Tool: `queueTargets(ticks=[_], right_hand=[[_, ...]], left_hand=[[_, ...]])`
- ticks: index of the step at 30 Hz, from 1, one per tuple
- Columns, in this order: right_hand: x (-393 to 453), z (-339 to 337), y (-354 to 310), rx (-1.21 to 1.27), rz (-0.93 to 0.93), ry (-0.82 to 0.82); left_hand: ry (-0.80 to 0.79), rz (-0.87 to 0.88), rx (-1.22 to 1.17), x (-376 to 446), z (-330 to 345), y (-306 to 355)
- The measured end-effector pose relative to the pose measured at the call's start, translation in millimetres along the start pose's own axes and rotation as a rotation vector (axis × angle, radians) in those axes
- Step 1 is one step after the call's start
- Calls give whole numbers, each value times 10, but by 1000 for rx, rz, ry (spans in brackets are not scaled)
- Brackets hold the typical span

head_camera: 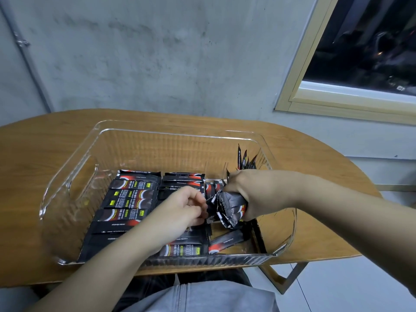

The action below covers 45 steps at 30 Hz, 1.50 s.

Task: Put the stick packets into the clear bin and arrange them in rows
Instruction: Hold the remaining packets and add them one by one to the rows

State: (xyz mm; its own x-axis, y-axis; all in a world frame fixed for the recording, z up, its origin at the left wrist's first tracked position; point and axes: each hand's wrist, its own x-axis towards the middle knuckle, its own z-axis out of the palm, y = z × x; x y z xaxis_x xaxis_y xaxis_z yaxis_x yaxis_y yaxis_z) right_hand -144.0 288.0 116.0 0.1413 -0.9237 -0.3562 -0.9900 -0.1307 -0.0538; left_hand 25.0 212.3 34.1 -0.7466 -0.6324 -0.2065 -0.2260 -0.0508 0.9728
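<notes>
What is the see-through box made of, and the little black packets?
The clear bin looks like hard glossy plastic: you see the table through it, and its ribbed walls shine. The stick packets look like thin printed foil or plastic film: they crinkle and gleam.

Bin's (67,176) far end bare, packet rows (130,197) covering left floor

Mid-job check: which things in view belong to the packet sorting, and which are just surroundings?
Part of the job:
- clear bin
- rows of stick packets lying flat in it
- bundle of stick packets gripped by the right hand
- left hand, pinching at that bundle's end

Just surroundings:
- wooden table, under the bin
- window
- concrete wall
</notes>
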Motion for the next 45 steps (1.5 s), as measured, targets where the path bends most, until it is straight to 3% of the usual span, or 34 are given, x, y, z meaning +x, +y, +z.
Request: queueTargets(ticks=[6,13,16,23,29,37,45], right_hand=[[-56,-33,4,53,-8,108],[-89,-96,54,183,23,207],[-91,-106,84,279,49,262],[49,-62,102,368,44,363],[225,-154,149,572,17,412],[698,-369,95,669,-14,490],[745,-429,-4,829,-123,532]], left_hand=[[-71,36,160,26,-14,3],[22,280,808,0,-119,-43],[2,382,942,-13,-133,-73],[44,412,965,-16,-205,-214],[66,365,954,34,-320,-262],[183,249,930,110,-678,-240],[347,280,717,36,-793,-116]])
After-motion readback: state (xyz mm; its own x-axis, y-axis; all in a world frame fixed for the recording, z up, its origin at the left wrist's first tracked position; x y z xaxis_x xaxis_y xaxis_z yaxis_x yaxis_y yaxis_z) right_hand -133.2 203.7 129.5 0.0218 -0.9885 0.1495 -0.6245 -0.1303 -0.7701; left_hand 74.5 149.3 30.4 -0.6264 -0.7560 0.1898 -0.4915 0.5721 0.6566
